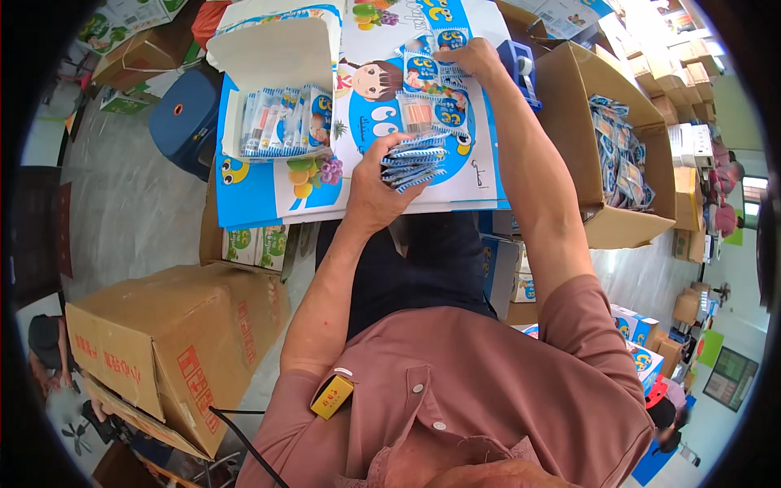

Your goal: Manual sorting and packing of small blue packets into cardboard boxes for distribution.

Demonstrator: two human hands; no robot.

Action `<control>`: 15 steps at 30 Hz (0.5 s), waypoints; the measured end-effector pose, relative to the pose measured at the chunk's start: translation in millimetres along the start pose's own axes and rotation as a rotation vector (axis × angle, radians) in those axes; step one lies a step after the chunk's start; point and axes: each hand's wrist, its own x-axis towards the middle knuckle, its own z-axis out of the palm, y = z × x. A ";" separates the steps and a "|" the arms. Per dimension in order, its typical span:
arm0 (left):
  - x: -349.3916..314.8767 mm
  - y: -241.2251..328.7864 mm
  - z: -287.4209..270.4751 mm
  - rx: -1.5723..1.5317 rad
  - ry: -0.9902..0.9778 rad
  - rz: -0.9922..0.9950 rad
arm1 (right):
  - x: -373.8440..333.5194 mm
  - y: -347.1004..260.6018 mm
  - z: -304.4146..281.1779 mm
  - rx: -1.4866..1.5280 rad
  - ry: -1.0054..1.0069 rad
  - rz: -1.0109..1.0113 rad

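A stack of small blue-and-white sachets (415,163) rests in my left hand (377,189), its fingers wrapped round the stack near the front edge of the printed board (358,199). Farther off, my right hand (474,58) closes its fingers on a single sachet (450,42) at the far right of the board. Several loose sachets (421,75) lie between the two hands, some overlapping. Left of them stands a white display box (272,57) with its lid up, partly filled with a row of upright sachets (285,120).
An open carton (573,138) of loose sachets stands at the right, beside a blue tape dispenser (519,73). A blue stool (185,122) is at the left. A large brown carton (175,342) sits at the lower left. Other people and stacked boxes are in the background.
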 end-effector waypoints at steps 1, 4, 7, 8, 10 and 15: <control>-0.5 -1.2 -0.3 0.007 0.005 -0.002 | 2.8 3.2 3.5 0.075 -0.001 -0.035; 1.0 -3.3 0.1 0.017 0.007 -0.003 | 10.6 19.7 10.4 0.224 0.004 -0.097; 2.2 -4.7 0.1 0.072 -0.025 0.059 | 14.0 39.0 13.5 0.440 0.093 -0.013; 1.2 -5.3 -1.3 0.073 -0.024 0.057 | 7.6 31.1 8.1 0.440 0.090 -0.013; -1.4 -6.8 -4.7 0.067 -0.011 0.046 | -2.0 12.9 -5.8 0.350 -0.059 0.090; 0.8 -2.6 -0.9 0.039 -0.006 -0.018 | -8.1 3.4 -8.1 0.026 -0.041 0.083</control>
